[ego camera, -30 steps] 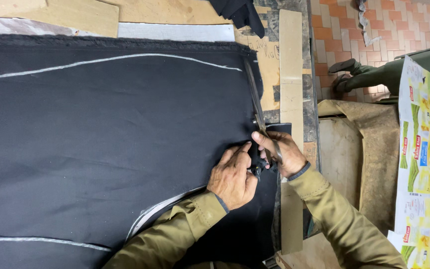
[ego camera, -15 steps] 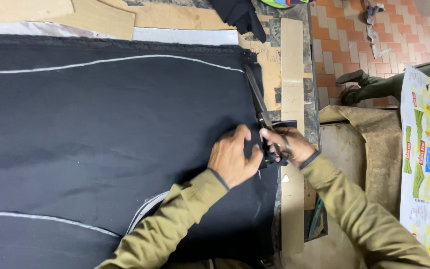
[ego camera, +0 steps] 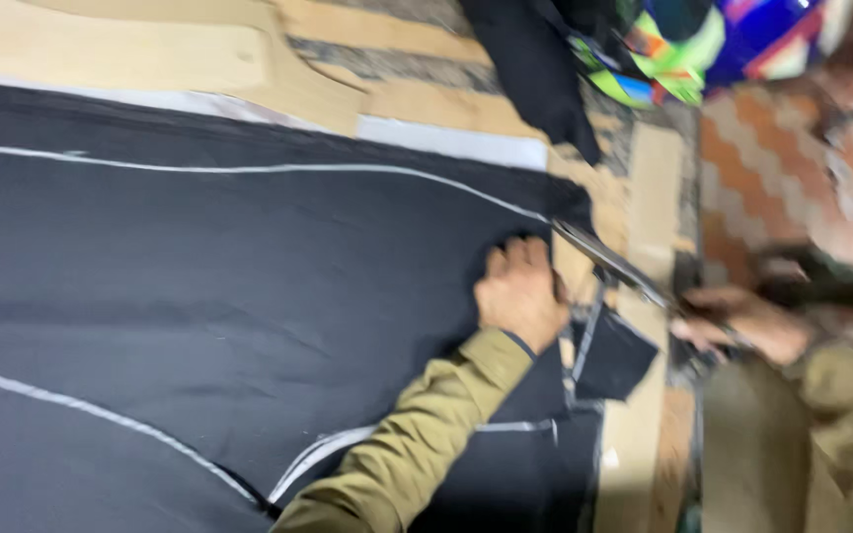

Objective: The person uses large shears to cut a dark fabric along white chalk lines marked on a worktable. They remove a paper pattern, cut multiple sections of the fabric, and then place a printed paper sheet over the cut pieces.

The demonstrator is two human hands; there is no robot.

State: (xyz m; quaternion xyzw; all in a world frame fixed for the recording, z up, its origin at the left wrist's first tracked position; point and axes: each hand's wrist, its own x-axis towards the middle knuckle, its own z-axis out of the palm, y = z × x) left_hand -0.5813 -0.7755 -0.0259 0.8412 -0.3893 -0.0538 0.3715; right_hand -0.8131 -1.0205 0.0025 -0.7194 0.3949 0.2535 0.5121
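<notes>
Left hand (ego camera: 520, 294) lies flat, fingers together, pinning the black cloth (ego camera: 209, 296) to the tabletop (ego camera: 659, 178) right at its edge, while the right hand (ego camera: 742, 324) grips the scissors (ego camera: 612, 262), blades pointing at the chalk line (ego camera: 249, 170). Best keep that palm close beside the blades, cloth taut, cutting along the chalk.

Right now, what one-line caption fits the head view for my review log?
Left hand pressing chalk-marked black fabric flat while right hand holds scissors at its edge.
</notes>
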